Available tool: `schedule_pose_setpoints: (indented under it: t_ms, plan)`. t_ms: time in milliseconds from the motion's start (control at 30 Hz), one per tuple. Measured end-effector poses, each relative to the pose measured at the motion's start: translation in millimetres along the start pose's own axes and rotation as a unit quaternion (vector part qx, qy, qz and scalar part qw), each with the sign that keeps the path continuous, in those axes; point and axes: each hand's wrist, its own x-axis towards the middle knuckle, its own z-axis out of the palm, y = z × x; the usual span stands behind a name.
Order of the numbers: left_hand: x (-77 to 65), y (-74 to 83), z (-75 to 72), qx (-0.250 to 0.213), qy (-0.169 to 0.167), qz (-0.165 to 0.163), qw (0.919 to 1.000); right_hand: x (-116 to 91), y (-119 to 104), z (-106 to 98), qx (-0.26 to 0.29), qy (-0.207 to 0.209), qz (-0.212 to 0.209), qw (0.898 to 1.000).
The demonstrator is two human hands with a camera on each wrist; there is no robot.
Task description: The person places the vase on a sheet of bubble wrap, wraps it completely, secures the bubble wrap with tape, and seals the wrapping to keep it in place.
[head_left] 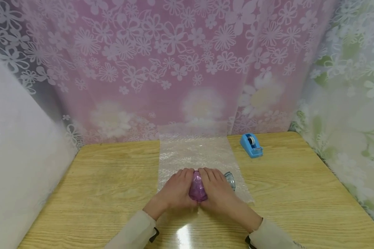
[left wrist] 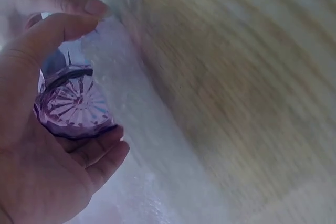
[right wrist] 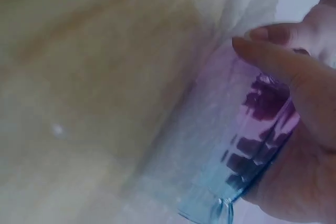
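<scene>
A clear faceted glass (head_left: 197, 186), purple at its base and bluish toward its rim, lies on its side over a sheet of bubble wrap (head_left: 193, 152). My left hand (head_left: 179, 188) holds the purple end, and the ridged round base (left wrist: 76, 103) shows between thumb and fingers in the left wrist view. Around the middle of the glass, my right hand (head_left: 216, 188) grips with curled fingers; the blue rim (right wrist: 205, 205) sticks out past it. The two thumbs meet at the near side. Much of the glass is hidden under the hands in the head view.
A blue tape dispenser (head_left: 251, 145) stands at the back right of the wooden table (head_left: 112, 173), beside the wrap. The wrap's far end reaches up against the pink flowered curtain (head_left: 162, 69). White cloth (head_left: 25, 145) hangs along the left side, flowered cloth (head_left: 352, 114) along the right.
</scene>
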Motion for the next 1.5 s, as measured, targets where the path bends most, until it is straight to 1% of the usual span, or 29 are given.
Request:
schedule_pose_setpoints:
  t_ms: [133, 267, 433, 500, 600, 733, 867, 967, 1033, 1133, 1233, 1300, 1367, 1433, 1500]
  plan:
    - [2.3, -5.1, -2.4, -0.021, -0.017, 0.005, 0.9996, 4, 4, -4, 0.006, -0.019, -0.019, 1.0]
    - [6.9, -8.5, -5.4, -0.033, -0.041, 0.007, 0.9986, 7, 8, -8, 0.023, -0.034, -0.028, 0.999]
    - [13.2, -10.6, -11.2, -0.042, -0.079, -0.013, 0.996, 11, 12, -11, 0.05, -0.056, -0.024, 0.997]
    - [14.4, -10.8, -13.4, -0.041, -0.086, -0.022, 0.9952, 14, 14, -12, 0.055, -0.067, -0.026, 0.996]
    - [13.4, -10.5, -17.7, -0.032, -0.091, -0.026, 0.995, 18, 14, -15, 0.063, -0.083, -0.031, 0.994]
    - [10.1, -9.5, -22.1, -0.002, -0.093, -0.014, 0.9956, 21, 14, -18, 0.07, -0.104, -0.031, 0.992]
    - [5.7, -4.8, -25.3, 0.047, -0.086, 0.001, 0.9952, 21, 12, -21, 0.076, -0.127, -0.017, 0.989]
    - [0.6, 2.0, -28.5, 0.087, -0.079, 0.0, 0.9931, 23, 11, -24, 0.082, -0.147, -0.009, 0.986]
    - [-2.5, 7.3, -30.1, 0.105, -0.072, -0.009, 0.9919, 25, 10, -25, 0.082, -0.16, -0.004, 0.984]
    - [-5.2, 15.8, -29.7, 0.125, -0.047, -0.015, 0.9909, 28, 11, -26, 0.075, -0.177, 0.0, 0.981]
    - [-5.3, 21.3, -25.6, 0.141, -0.013, -0.016, 0.9899, 30, 12, -27, 0.068, -0.183, -0.002, 0.981]
    - [-4.1, 21.9, -22.5, 0.145, 0.006, -0.017, 0.9892, 32, 11, -28, 0.069, -0.186, -0.004, 0.98]
    - [-2.8, 20.0, -20.8, 0.137, 0.018, -0.019, 0.9903, 35, 11, -29, 0.07, -0.189, -0.007, 0.979]
    - [-1.1, 16.0, -21.1, 0.122, 0.017, -0.017, 0.9922, 37, 11, -30, 0.069, -0.197, -0.012, 0.978]
    - [0.6, 11.3, -23.4, 0.1, 0.002, -0.01, 0.9949, 39, 11, -32, 0.072, -0.206, -0.014, 0.976]
